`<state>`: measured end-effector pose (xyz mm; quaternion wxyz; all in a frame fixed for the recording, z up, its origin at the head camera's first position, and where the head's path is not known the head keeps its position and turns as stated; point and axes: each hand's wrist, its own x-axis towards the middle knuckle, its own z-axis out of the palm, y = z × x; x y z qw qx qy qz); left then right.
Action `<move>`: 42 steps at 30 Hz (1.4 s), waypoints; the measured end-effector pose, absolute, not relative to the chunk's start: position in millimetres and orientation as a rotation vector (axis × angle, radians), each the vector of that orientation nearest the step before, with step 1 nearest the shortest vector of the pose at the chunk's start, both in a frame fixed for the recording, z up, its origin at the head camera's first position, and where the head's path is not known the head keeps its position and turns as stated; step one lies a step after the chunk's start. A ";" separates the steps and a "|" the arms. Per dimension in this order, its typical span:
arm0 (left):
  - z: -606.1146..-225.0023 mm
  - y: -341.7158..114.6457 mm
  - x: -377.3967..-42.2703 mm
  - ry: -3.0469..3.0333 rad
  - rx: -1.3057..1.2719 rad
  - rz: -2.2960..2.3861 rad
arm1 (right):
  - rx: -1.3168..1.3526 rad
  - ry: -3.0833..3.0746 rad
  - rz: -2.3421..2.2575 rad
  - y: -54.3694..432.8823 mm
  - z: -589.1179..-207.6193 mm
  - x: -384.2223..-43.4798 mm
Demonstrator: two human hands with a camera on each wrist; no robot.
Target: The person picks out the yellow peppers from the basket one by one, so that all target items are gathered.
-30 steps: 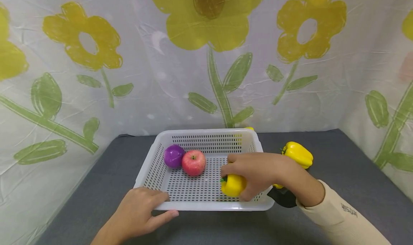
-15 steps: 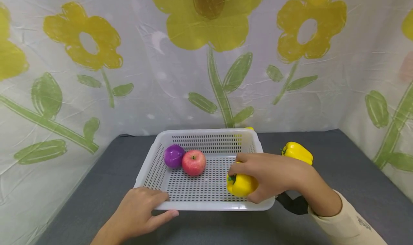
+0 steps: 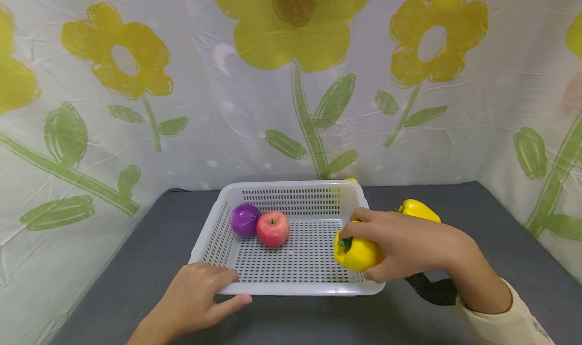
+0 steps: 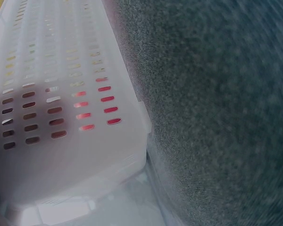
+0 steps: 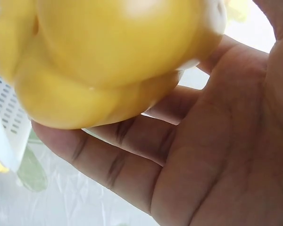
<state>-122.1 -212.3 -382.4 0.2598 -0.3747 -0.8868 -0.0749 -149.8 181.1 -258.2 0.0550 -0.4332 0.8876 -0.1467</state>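
Note:
My left hand (image 3: pixel 193 297) grips the near-left rim of a white perforated plastic basket (image 3: pixel 300 288), fingers over the edge and thumb outside. In the left wrist view, the basket's slotted wall (image 4: pixel 70 160) fills the left side. My right hand (image 3: pixel 409 241) holds a yellow bell pepper (image 3: pixel 361 256) by the basket's right end, with the green stem facing left. The right wrist view shows fingers (image 5: pixel 122 165) curved along the pepper (image 5: pixel 108 56). Inside the basket, a red apple (image 3: pixel 273 229) sits beside a smooth purple round item (image 3: pixel 245 219).
Another yellow bell pepper (image 3: pixel 419 210) lies on the dark grey table (image 3: pixel 159 234), right of the basket. A bit of something yellow (image 3: pixel 351 180) shows behind the basket's back rim. A flower-print curtain (image 3: pixel 191 107) stands behind the table.
My right hand has moved to the right with the yellow bell pepper, from over the basket's floor toward its right wall. The left hand, basket, apple and purple item have stayed put.

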 end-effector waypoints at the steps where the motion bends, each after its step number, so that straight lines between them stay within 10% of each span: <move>1: -382.3 -212.2 -122.1 -2.407 -1.013 -0.201 | -1.313 2.704 -0.447 183.3 -258.5 -149.6; 42: -383.6 -213.0 -122.5 -2.373 -1.022 -0.216 | -1.139 2.841 -0.695 244.7 -268.9 -152.2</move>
